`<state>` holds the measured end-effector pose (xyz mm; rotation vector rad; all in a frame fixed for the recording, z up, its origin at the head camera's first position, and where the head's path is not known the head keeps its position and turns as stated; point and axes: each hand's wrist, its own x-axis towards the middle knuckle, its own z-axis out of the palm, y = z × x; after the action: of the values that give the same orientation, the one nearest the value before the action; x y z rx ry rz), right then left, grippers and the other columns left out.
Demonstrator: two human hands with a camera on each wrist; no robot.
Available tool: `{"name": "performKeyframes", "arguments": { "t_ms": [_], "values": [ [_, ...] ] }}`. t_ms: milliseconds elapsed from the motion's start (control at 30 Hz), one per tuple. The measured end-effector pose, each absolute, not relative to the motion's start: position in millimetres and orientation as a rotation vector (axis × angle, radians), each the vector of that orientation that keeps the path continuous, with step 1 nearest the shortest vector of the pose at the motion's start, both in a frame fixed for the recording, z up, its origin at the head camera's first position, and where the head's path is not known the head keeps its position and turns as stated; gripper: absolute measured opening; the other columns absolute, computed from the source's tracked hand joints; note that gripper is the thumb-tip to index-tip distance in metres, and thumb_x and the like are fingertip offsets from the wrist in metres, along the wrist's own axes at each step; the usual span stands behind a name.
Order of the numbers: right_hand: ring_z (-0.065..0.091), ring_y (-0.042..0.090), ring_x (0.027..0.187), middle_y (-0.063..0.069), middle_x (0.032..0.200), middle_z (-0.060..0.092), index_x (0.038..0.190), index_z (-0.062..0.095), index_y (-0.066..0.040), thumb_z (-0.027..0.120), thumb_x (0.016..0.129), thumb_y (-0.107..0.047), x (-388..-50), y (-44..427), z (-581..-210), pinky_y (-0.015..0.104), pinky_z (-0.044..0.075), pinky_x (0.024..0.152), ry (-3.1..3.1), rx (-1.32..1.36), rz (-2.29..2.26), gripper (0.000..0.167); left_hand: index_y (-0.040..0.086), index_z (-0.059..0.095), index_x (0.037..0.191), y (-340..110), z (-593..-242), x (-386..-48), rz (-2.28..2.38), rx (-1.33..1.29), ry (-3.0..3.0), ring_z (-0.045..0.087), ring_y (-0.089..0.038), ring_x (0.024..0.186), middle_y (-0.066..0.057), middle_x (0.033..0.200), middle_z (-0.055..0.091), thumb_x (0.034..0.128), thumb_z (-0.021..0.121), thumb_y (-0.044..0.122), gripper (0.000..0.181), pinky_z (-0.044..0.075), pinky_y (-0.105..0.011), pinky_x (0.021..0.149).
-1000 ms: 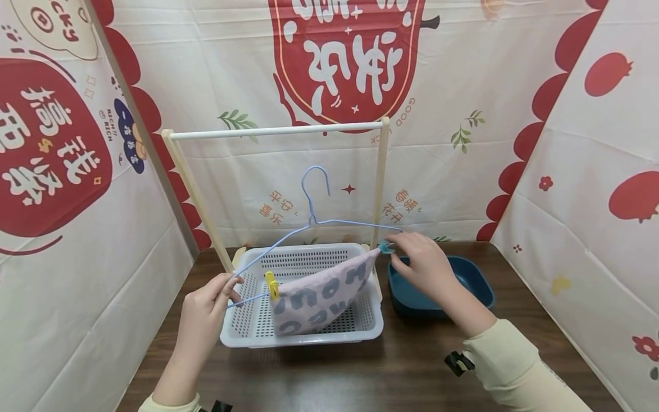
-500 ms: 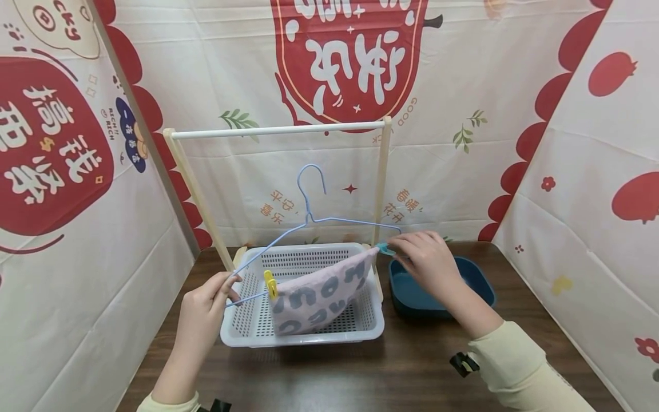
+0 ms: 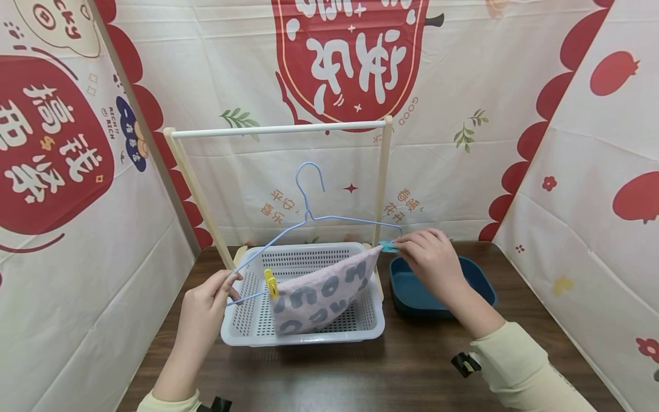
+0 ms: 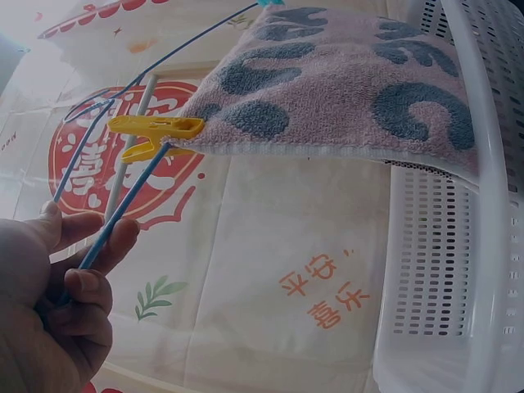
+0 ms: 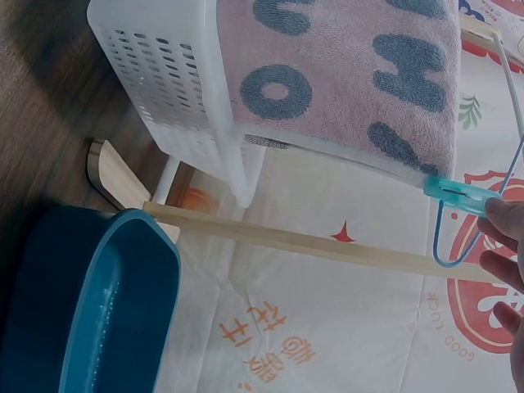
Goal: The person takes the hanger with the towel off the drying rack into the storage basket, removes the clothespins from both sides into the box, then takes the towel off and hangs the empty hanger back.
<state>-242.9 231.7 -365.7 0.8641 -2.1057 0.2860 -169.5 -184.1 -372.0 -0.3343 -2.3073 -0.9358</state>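
Note:
My left hand grips the left end of a blue wire hanger, its fingers curled round the wire. A pink towel with grey letters hangs from the hanger's lower bar. At the towel's left corner sits a yellow clothespin. The right corner has a teal clothespin on it, close to the hanger's right bend. My right hand pinches this teal clothespin between thumb and finger. The towel's lower part hangs into a white basket; whether it touches the bottom is hidden.
Behind the basket rises a drying rack with a white rail and wooden posts. To the right, a dark blue basin stands on the brown wooden table. Printed cloth walls surround the table on three sides.
The hanger's hook has shifted slightly left and up. My right hand has moved a little right, still on the teal clothespin. My left hand keeps nearly the same place.

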Motion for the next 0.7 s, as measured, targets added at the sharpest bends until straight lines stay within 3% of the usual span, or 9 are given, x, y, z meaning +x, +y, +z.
{"name": "performKeyframes", "arguments": {
  "t_ms": [367,700],
  "values": [
    [0.065,0.026,0.087,0.010,0.094,0.071,0.096,0.072,-0.001,0.080,0.076,0.002,-240.4,240.3,-363.3,0.047,0.050,0.081,-2.110,0.839,0.389,0.022,0.007,0.070,0.097,-183.6,-369.0,-171.5,-0.886,-0.337,-2.303,0.052,-0.014,0.055,0.002,0.064,0.063,0.0955,0.062,0.006,0.008,0.038,-0.027,0.049],
    [0.064,0.028,0.095,0.012,0.104,0.068,0.105,0.067,-0.001,0.081,0.076,-0.002,-241.4,259.4,-387.7,0.047,0.050,0.081,-2.279,0.730,0.374,0.032,0.006,0.068,0.096,-180.4,-370.0,-174.8,-0.882,-0.283,-2.267,0.059,-0.018,0.059,0.000,0.064,0.063,0.0954,0.062,0.007,0.006,0.045,-0.031,0.055]
  ]
}}
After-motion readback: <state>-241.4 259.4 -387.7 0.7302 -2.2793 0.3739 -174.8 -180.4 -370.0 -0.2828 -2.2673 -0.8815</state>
